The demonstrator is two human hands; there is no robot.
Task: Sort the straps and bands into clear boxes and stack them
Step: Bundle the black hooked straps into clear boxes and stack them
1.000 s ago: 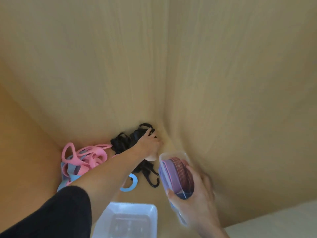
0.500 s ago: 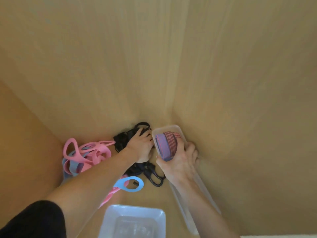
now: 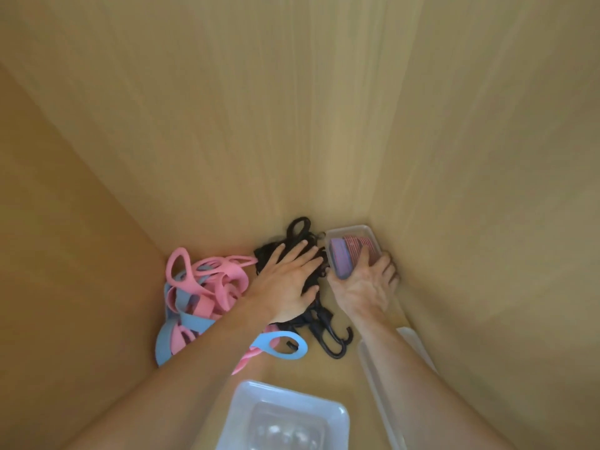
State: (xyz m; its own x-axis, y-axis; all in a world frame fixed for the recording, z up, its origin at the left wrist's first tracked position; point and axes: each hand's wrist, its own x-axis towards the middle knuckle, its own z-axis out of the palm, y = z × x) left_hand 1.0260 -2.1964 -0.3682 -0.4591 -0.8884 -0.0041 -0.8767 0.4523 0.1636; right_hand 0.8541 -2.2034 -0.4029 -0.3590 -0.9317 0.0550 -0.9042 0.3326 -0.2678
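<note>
Head view, looking down into a wooden compartment. Right hand (image 3: 367, 287) is seen at the far right corner, fingers (image 3: 388, 271) curled round the near end of a filled clear box (image 3: 354, 229). Rolled purple and red bands (image 3: 349, 253) are packed inside it. Box is set close against the right wall, near the back panel; whether it is fully grounded cannot be told.

Left hand (image 3: 285, 280) is laid flat on the black straps (image 3: 298, 227), fingers straight and spread, nothing gripped. Black hooks (image 3: 334, 341) are trailed out toward the near side. Pink and blue bands (image 3: 201, 287) are heaped loose at the left, just beside the black pile. An empty clear box (image 3: 246, 404) is placed at the near edge. A long clear plastic piece (image 3: 376, 381), lid or box not determinable, is leaned along the right wall.

Step judged: one sorted box is being parked in the corner, with the black straps pressed aside out of its way. Task judged early, two heaps being unsorted.

Next move likely called for: box released, black straps gathered in a whole-hand grasp and lifted clear, then dropped into the empty box. Hooks are expected to snag on one another and on the blue loop (image 3: 282, 349).
</note>
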